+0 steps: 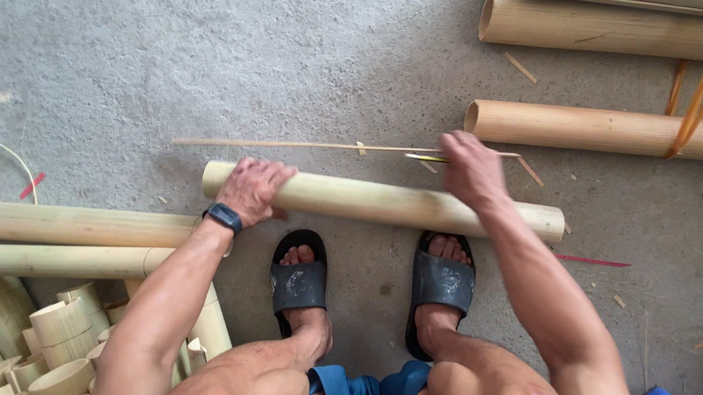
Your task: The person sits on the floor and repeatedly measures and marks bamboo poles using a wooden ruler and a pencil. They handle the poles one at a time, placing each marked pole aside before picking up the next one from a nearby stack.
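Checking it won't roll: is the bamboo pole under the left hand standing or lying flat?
Lying flat: the pole rests lengthwise on the floor, left hand on top.
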